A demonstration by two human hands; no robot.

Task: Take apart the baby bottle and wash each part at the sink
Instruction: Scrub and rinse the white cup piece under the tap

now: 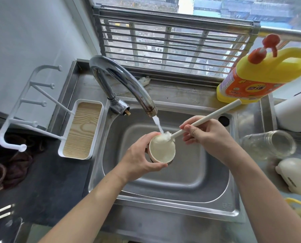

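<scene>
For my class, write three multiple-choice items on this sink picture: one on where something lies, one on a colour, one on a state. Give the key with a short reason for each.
1. Where does the clear glass bottle body lie?
A. On its side on the counter right of the sink basin
B. Upright under the faucet
C. In the wood-lined tray

2. What colour is the body of the detergent jug?
A. Blue
B. Yellow
C. Green

3. What is the state of the faucet?
A. Off and dry
B. Removed from the sink
C. Running, with water falling

Key:
1 A: it rests horizontally on the steel counter, mouth open.
2 B: yellow body with a red pump.
3 C: a white stream drops onto the brush that the right hand works in the cream cap held by the left hand.
</scene>
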